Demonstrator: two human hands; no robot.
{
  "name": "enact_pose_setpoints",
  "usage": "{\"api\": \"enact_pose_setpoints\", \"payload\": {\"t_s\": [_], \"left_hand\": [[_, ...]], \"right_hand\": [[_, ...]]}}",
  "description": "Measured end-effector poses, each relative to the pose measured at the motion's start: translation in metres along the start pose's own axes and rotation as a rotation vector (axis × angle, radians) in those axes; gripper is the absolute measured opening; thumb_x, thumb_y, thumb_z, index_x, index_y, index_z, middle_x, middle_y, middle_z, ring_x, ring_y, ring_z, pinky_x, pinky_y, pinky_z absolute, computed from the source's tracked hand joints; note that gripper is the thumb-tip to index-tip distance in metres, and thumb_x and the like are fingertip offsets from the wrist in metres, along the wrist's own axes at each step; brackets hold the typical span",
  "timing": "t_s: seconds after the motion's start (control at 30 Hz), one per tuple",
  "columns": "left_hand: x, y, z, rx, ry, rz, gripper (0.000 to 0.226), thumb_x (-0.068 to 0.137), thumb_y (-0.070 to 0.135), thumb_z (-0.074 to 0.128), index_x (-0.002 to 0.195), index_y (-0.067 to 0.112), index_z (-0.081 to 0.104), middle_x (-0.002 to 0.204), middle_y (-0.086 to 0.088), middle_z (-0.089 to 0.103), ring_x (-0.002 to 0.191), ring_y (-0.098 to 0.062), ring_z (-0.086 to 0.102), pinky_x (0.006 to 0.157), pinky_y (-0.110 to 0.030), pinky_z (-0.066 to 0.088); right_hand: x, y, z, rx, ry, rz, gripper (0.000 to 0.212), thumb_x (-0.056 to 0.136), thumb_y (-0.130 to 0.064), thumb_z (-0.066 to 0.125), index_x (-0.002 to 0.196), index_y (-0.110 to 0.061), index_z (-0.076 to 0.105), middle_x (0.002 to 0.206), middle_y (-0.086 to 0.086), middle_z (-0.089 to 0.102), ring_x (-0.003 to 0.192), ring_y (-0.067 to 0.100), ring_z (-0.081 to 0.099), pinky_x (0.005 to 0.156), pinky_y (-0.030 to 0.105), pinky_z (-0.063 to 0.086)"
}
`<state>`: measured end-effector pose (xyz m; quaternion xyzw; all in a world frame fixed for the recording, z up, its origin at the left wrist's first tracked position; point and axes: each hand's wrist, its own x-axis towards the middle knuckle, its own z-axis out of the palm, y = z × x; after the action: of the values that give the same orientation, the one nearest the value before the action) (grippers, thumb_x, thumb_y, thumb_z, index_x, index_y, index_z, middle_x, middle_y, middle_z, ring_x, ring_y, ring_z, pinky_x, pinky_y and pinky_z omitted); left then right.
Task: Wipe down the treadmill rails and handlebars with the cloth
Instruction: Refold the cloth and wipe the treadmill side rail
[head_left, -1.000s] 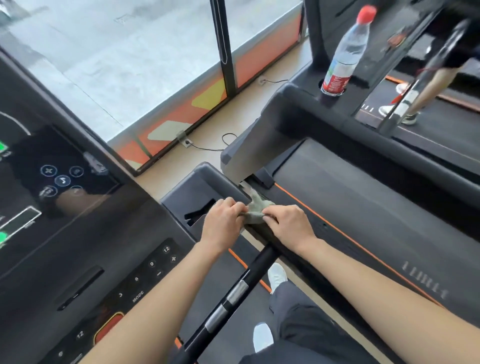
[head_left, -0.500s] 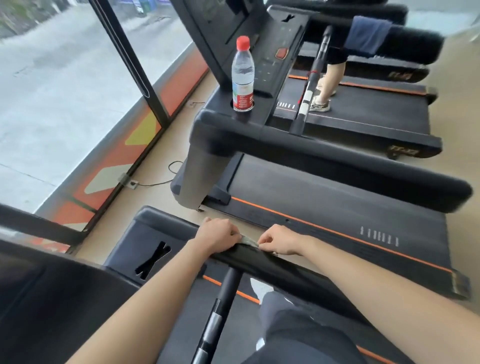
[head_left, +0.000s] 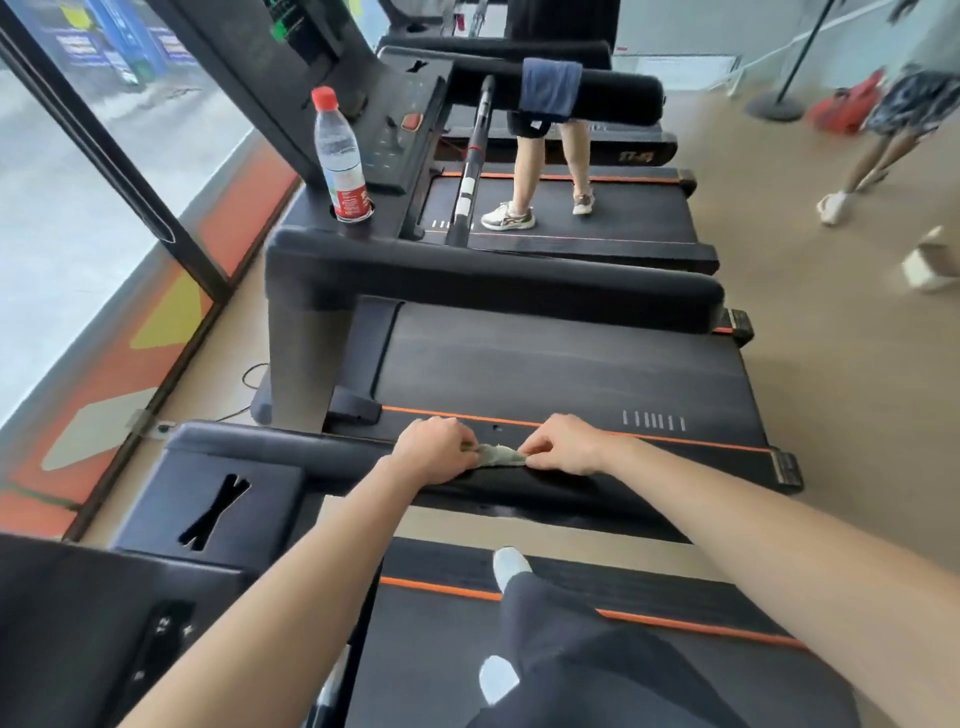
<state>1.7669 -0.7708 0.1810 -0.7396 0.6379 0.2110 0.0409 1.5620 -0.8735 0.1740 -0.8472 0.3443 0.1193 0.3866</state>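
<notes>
A small grey-green cloth (head_left: 497, 455) lies stretched along the top of my treadmill's black side handrail (head_left: 291, 451). My left hand (head_left: 434, 451) grips the cloth's left end, fingers curled over the rail. My right hand (head_left: 563, 446) pinches the cloth's right end. Both hands sit on the rail about a hand's width apart, with the cloth taut between them. Most of the cloth is hidden under my fingers.
My console (head_left: 93, 613) is at lower left, my legs and white shoes (head_left: 511, 569) on the belt (head_left: 571, 670). The neighbouring treadmill (head_left: 545, 364) lies beyond the rail, a water bottle (head_left: 340, 158) in its cup holder. A person (head_left: 545, 156) walks on the third treadmill; others pass at right.
My view swung right from the console toward the side rail. Both hands slid with the cloth from the rail's front corner along the handrail and spread apart.
</notes>
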Motion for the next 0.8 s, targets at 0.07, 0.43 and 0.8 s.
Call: {"api": "enact_pose_setpoints", "payload": {"t_s": [0.07, 0.43, 0.8], "left_hand": [[0.001, 0.012, 0.005, -0.008, 0.011, 0.017, 0.028, 0.094, 0.045, 0.057, 0.112, 0.032, 0.074, 0.112, 0.004, 0.072, 0.109, -0.025, 0.063, 0.086, -0.033, 0.042], [0.017, 0.102, 0.026, -0.011, 0.035, 0.104, 0.022, 0.087, 0.039, 0.064, 0.102, 0.027, 0.074, 0.101, 0.004, 0.072, 0.1, -0.025, 0.062, 0.079, -0.031, 0.049], [0.039, 0.208, 0.055, -0.049, 0.083, 0.189, 0.021, 0.091, 0.039, 0.063, 0.107, 0.031, 0.073, 0.1, 0.004, 0.072, 0.102, -0.022, 0.061, 0.071, -0.027, 0.035]], "right_hand": [[-0.01, 0.01, 0.0, -0.005, 0.038, 0.021, 0.021, 0.093, -0.025, 0.066, 0.11, -0.027, 0.078, 0.1, -0.011, 0.076, 0.085, 0.007, 0.061, 0.078, 0.021, 0.042], [-0.071, 0.086, -0.007, -0.035, 0.21, 0.172, 0.02, 0.087, -0.031, 0.069, 0.104, -0.038, 0.078, 0.103, -0.017, 0.076, 0.095, 0.013, 0.068, 0.088, 0.03, 0.053], [-0.145, 0.18, -0.008, 0.108, 0.39, 0.217, 0.021, 0.088, -0.031, 0.073, 0.108, -0.029, 0.078, 0.115, -0.007, 0.074, 0.11, 0.014, 0.067, 0.097, 0.029, 0.049]]}}
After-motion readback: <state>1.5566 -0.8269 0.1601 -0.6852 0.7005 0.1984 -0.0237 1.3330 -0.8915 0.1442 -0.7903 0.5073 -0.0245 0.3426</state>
